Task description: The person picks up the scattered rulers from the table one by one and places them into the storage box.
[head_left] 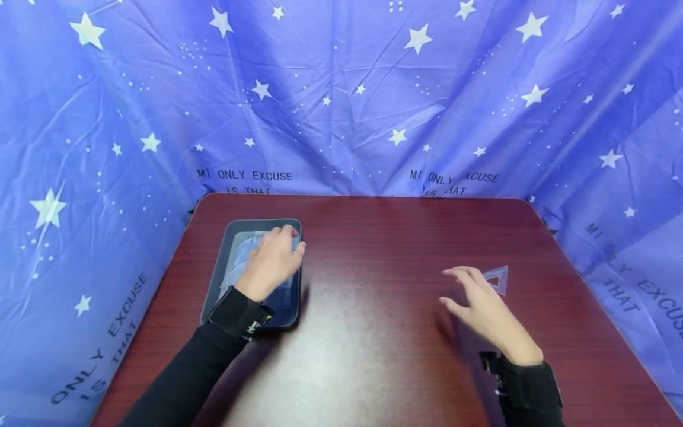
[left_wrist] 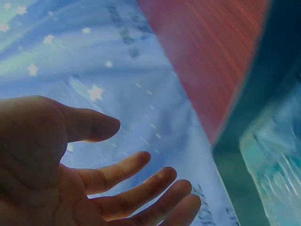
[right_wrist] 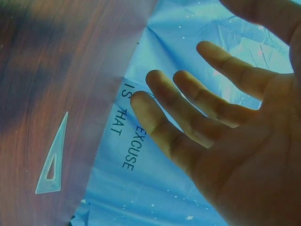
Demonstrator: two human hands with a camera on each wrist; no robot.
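Over the dark tray [head_left: 290, 317] on the left of the table is my left hand [head_left: 272, 261], its fingers loosely spread and holding nothing. Inside the tray lies something in clear, crinkled plastic [head_left: 240, 261]; my hand and wrist cover part of it, and its kind cannot be made out. On the right, my right hand [head_left: 482, 305] hovers above the table with relaxed fingers and an empty palm. A clear triangular set square [head_left: 501, 279] with a cut-out middle lies flat just beyond it. The right wrist view shows the whole set square [right_wrist: 56, 181], apart from the fingers.
The reddish-brown wooden table [head_left: 368, 255] has rounded far corners. A blue curtain [head_left: 341, 107] with white stars and printed lettering hangs behind it and along both sides. Black bands with small fittings circle both wrists.
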